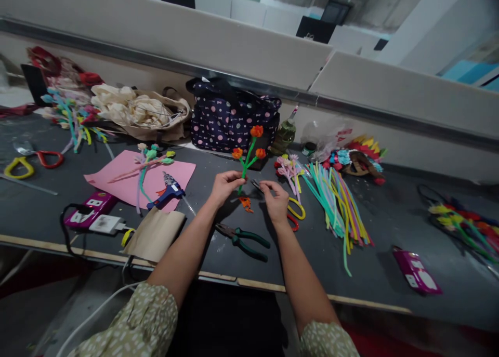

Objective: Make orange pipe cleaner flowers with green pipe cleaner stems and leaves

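My left hand (226, 186) pinches the green stem of a pipe-cleaner flower (244, 171). The flower stands upright, its three orange blooms above the fingers. Close on its right, my right hand (275, 197) is closed on a small dark slim tool (256, 185) angled toward the stem; its exact kind is unclear. Orange scraps (246, 205) lie on the table below the stem. Nearer to me, green-handled pliers (241, 238) rest between my forearms. Red and yellow scissor handles (297, 209) show beside my right wrist, the blades hidden.
To the left are a pink sheet (120, 172), a blue glue gun (168, 190), brown cardboard (158, 235) and a purple power strip (91, 209). Loose pipe cleaners (339, 203) lie right. Behind stand a patterned bag (234, 115) and a bottle (285, 134).
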{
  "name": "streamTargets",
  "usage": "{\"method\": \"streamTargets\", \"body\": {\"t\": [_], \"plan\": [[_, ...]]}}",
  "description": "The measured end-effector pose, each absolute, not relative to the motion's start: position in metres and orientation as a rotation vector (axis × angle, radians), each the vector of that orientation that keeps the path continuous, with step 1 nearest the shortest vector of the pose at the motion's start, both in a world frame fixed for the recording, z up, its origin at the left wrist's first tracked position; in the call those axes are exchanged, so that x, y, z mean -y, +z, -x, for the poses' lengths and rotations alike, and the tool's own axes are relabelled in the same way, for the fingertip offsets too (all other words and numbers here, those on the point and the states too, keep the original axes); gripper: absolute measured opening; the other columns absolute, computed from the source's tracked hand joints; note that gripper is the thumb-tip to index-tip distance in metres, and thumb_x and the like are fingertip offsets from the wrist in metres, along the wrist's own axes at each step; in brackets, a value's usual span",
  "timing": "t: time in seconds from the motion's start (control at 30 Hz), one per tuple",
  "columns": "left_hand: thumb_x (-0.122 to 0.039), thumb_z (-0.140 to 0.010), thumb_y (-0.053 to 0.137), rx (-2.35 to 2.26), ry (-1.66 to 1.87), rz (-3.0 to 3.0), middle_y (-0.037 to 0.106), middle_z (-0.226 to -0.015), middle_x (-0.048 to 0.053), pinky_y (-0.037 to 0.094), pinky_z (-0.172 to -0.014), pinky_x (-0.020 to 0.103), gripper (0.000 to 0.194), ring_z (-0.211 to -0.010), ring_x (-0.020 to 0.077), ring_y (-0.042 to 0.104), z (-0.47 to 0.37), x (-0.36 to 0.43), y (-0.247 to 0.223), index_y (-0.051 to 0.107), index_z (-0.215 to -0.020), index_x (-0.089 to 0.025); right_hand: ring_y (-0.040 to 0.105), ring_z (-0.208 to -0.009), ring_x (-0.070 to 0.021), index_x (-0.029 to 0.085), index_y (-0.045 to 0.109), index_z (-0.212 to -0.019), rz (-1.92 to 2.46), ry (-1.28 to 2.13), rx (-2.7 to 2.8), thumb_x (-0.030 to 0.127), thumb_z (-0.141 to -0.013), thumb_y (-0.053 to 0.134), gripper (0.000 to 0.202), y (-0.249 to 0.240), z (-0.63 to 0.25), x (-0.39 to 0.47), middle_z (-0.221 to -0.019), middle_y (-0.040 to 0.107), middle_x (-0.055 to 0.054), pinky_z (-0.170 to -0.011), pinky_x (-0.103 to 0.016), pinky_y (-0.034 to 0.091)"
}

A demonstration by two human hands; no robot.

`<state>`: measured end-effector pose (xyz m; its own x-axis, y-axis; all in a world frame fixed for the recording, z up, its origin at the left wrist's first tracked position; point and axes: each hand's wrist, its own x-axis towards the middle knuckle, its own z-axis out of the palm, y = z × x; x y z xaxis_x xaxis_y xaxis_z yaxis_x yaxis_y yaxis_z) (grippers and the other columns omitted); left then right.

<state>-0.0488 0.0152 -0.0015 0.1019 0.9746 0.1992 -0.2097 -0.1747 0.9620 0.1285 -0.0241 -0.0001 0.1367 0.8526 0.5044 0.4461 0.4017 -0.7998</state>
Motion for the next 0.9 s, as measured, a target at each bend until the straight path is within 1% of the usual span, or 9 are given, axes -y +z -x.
{"method": "streamTargets", "body": {"t": [0.1, 0.17, 0.27, 0.33, 0.4, 0.47, 0.53, 0.67, 0.9], "plan": [[-0.032, -0.059, 0.077, -0.945, 1.495, -1.146, 0.068, -0.076, 0.003, 0.047, -0.069, 0.028, 0.028, -0.068, 0.0134, 0.061, 0.057, -0.022, -0.003, 0.071, -0.081, -0.014, 0.062, -0.084, -0.0189, 0.021, 0.068, -0.09, 1.283, 0.461, 1.642, 0.031, -0.083, 0.054, 0.018, -0.007, -0.131, 0.022, -0.089, 0.069, -0.005, -0.079, -0.034, 0.048], [-0.031, -0.058, 0.077, -0.985, 1.622, -1.079, 0.066, -0.073, 0.001, 0.047, -0.067, 0.026, 0.027, -0.066, 0.0119, 0.059, 0.062, -0.026, -0.005, 0.07, -0.078, -0.015, 0.06, -0.089, -0.0197, 0.022, 0.068, -0.095, 1.281, 0.46, 1.794, 0.025, -0.083, 0.054, 0.019, -0.011, -0.129, 0.021, -0.095, 0.068, -0.005, -0.082, -0.035, 0.048], [-0.029, -0.058, 0.077, -1.026, 1.764, -1.036, 0.065, -0.076, 0.001, 0.046, -0.066, 0.023, 0.025, -0.066, 0.0102, 0.057, 0.067, -0.03, -0.008, 0.07, -0.077, -0.015, 0.056, -0.101, -0.0201, 0.024, 0.065, -0.106, 1.222, 0.409, 2.047, 0.012, -0.083, 0.047, 0.032, -0.013, -0.123, 0.021, -0.107, 0.065, -0.006, -0.091, -0.038, 0.044], [-0.028, -0.058, 0.077, -1.022, 1.793, -1.032, 0.066, -0.079, 0.002, 0.046, -0.067, 0.023, 0.025, -0.069, 0.0104, 0.057, 0.068, -0.032, -0.011, 0.07, -0.078, -0.015, 0.051, -0.108, -0.0205, 0.024, 0.062, -0.115, 1.198, 0.347, 2.174, 0.007, -0.082, 0.042, 0.041, -0.015, -0.117, 0.022, -0.115, 0.061, -0.008, -0.095, -0.039, 0.042], [-0.029, -0.057, 0.077, -1.018, 1.8, -1.02, 0.067, -0.08, 0.003, 0.046, -0.067, 0.023, 0.026, -0.07, 0.0112, 0.058, 0.068, -0.033, -0.012, 0.071, -0.078, -0.015, 0.048, -0.112, -0.0216, 0.023, 0.058, -0.12, 1.188, 0.276, 2.263, 0.009, -0.084, 0.042, 0.042, -0.017, -0.112, 0.023, -0.121, 0.057, -0.009, -0.097, -0.041, 0.04], [-0.03, -0.056, 0.078, -1.012, 1.801, -0.99, 0.067, -0.079, 0.003, 0.046, -0.065, 0.023, 0.027, -0.069, 0.0114, 0.058, 0.067, -0.033, -0.013, 0.07, -0.078, -0.015, 0.046, -0.113, -0.0229, 0.023, 0.057, -0.122, 1.183, 0.23, 2.334, 0.017, -0.087, 0.045, 0.037, -0.02, -0.109, 0.024, -0.124, 0.055, -0.01, -0.097, -0.042, 0.04], [-0.029, -0.055, 0.078, -0.999, 1.789, -0.959, 0.066, -0.076, 0.002, 0.046, -0.063, 0.023, 0.028, -0.065, 0.0106, 0.057, 0.065, -0.033, -0.012, 0.07, -0.077, -0.015, 0.048, -0.11, -0.0231, 0.024, 0.059, -0.118, 1.188, 0.227, 2.389, 0.025, -0.088, 0.047, 0.032, -0.021, -0.108, 0.025, -0.121, 0.058, -0.01, -0.094, -0.041, 0.041], [-0.027, -0.054, 0.08, -0.962, 1.74, -0.937, 0.065, -0.069, -0.001, 0.045, -0.061, 0.022, 0.028, -0.06, 0.0084, 0.055, 0.062, -0.03, -0.01, 0.07, -0.076, -0.014, 0.055, -0.092, -0.0196, 0.023, 0.067, -0.101, 1.225, 0.263, 2.388, 0.032, -0.09, 0.046, 0.025, -0.018, -0.11, 0.027, -0.099, 0.066, -0.007, -0.084, -0.035, 0.042], [-0.029, -0.054, 0.08, -0.925, 1.663, -0.976, 0.066, -0.071, 0.001, 0.047, -0.063, 0.026, 0.031, -0.061, 0.011, 0.059, 0.059, -0.028, -0.01, 0.07, -0.079, -0.014, 0.056, -0.085, -0.0195, 0.022, 0.066, -0.085, 1.319, 0.207, 2.083, 0.027, -0.087, 0.05, 0.017, -0.008, -0.113, 0.029, -0.085, 0.067, -0.005, -0.079, -0.032, 0.041]]}}
